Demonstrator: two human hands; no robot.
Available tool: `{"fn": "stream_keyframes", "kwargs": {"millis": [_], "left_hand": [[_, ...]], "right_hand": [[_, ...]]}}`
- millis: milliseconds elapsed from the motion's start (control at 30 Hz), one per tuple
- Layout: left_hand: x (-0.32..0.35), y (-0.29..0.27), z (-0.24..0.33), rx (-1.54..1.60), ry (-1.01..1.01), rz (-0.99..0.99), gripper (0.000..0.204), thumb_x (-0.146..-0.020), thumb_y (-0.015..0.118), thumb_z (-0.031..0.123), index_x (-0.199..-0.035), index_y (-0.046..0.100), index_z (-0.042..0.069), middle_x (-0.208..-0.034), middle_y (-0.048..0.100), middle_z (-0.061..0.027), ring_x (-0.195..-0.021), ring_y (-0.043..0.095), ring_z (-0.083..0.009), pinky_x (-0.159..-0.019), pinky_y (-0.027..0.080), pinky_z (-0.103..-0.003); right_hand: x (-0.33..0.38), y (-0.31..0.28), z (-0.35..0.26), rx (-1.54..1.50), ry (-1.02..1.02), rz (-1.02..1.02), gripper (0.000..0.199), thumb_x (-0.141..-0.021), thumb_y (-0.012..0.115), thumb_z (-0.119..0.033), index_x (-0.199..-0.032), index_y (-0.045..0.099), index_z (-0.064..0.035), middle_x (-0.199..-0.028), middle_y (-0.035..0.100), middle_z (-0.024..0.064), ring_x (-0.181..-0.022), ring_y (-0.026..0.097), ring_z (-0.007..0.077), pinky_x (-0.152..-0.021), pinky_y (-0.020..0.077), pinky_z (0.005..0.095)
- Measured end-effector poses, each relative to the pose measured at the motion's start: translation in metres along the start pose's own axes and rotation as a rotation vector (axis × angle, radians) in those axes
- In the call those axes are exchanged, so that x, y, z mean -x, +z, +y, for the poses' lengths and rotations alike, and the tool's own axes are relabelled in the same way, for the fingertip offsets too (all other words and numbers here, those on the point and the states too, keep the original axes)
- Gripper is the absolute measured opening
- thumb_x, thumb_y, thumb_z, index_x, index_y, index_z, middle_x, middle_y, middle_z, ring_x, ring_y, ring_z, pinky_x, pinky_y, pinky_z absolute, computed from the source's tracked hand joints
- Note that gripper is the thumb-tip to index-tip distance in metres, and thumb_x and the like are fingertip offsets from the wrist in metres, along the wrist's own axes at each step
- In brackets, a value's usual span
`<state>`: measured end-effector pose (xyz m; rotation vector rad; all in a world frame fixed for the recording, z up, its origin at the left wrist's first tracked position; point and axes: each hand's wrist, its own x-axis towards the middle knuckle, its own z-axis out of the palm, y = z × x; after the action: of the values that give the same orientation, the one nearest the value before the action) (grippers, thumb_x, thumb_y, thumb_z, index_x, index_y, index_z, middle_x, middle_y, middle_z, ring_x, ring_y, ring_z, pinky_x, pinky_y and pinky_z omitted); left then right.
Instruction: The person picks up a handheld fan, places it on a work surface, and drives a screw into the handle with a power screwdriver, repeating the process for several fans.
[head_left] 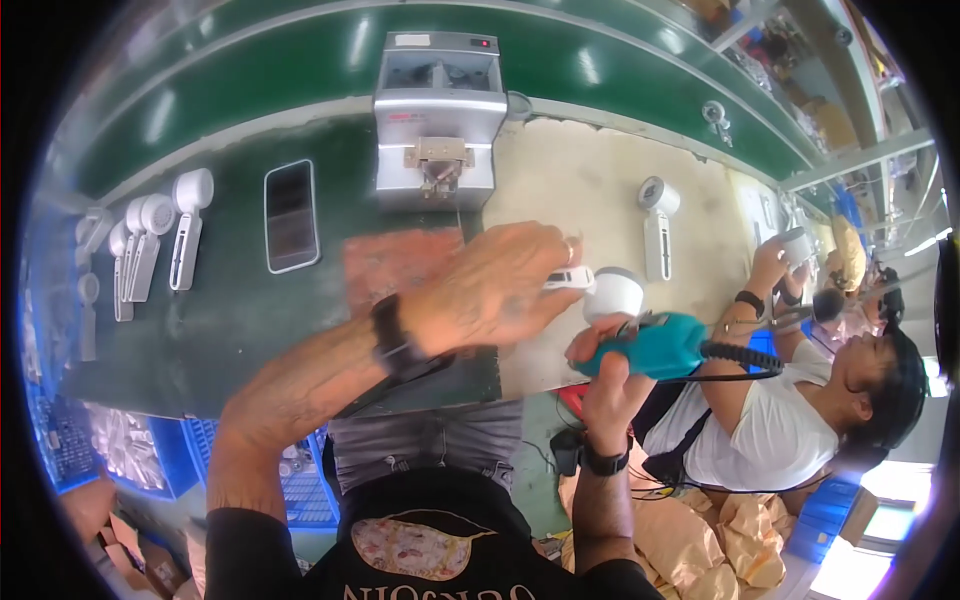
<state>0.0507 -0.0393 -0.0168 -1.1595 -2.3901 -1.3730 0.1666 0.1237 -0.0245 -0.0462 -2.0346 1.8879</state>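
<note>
The left hand (485, 290) has its fingers curled around the slim handle of a white plastic shower head with a thick round head (612, 297), gripping it over the pale tabletop (560, 180) just to the right of a worn red rectangular mat (385, 265). The right hand (612, 395) is closed around a teal corded power screwdriver (660, 342), whose body lies just beside the shower head's round end; its tip is hidden, so whether it touches the piece I cannot tell. The step in hand looks like screw-fastening, judging by the tool and the silver box-shaped screw feeder (440, 125) beyond the mat. The next move seems to call for a steady left grip and a bit lined up squarely, with a screw loaded first if none is on the tip
</note>
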Motion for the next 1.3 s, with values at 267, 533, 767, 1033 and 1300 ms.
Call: {"fn": "stream_keyframes", "kwargs": {"millis": [267,533,767,1033,1300], "left_hand": [[0.053,-0.076,-0.023,-0.024,-0.220,-0.250,0.022,-0.087,0.073,0.022,-0.101,0.068,0.006,-0.095,0.063,-0.0060,-0.094,0.058,-0.0258,-0.085,0.048,-0.038],[0.084,-0.078,-0.033,-0.154,-0.156,0.012,0.040,-0.080,0.079,0.030,-0.115,0.071,0.015,-0.105,0.062,-0.0038,-0.100,0.058,-0.0257,-0.088,0.047,-0.042],[0.094,-0.079,-0.044,-0.141,-0.127,-0.006,0.051,-0.083,0.074,0.033,-0.125,0.060,0.008,-0.106,0.058,-0.0089,-0.104,0.055,-0.0289,-0.090,0.045,-0.043],[0.094,-0.076,-0.048,-0.185,-0.095,0.025,0.052,-0.083,0.073,0.033,-0.125,0.060,0.006,-0.107,0.058,-0.0092,-0.100,0.054,-0.0291,-0.089,0.045,-0.043],[0.088,-0.076,-0.044,-0.160,-0.139,0.025,0.046,-0.079,0.078,0.030,-0.118,0.064,0.010,-0.108,0.062,-0.0064,-0.102,0.057,-0.0271,-0.089,0.046,-0.043]], "right_hand": [[-0.047,0.034,-0.013,-0.042,0.011,-0.104,0.055,-0.097,0.060,-0.050,-0.111,0.053,0.0022,-0.076,0.056,0.0065,-0.072,0.059,0.0198,-0.065,0.0468,0.0316],[-0.107,0.116,-0.049,-0.335,-0.172,-0.195,0.061,-0.099,0.051,-0.056,-0.113,0.056,0.0038,-0.070,0.053,0.0077,-0.062,0.052,0.0183,-0.058,0.0435,0.0331],[-0.143,0.185,-0.025,-0.150,-0.300,-0.226,0.047,-0.103,0.053,-0.042,-0.103,0.056,0.0048,-0.071,0.057,0.0080,-0.062,0.057,0.0182,-0.058,0.0464,0.0309],[-0.139,0.184,-0.016,-0.169,-0.241,-0.248,0.041,-0.105,0.051,-0.037,-0.102,0.056,0.0037,-0.070,0.056,0.0075,-0.061,0.056,0.0172,-0.058,0.0461,0.0311],[-0.103,0.138,-0.030,-0.179,-0.191,-0.235,0.055,-0.099,0.056,-0.048,-0.107,0.053,0.0056,-0.067,0.054,0.0093,-0.058,0.054,0.0191,-0.054,0.0454,0.0328]]}}
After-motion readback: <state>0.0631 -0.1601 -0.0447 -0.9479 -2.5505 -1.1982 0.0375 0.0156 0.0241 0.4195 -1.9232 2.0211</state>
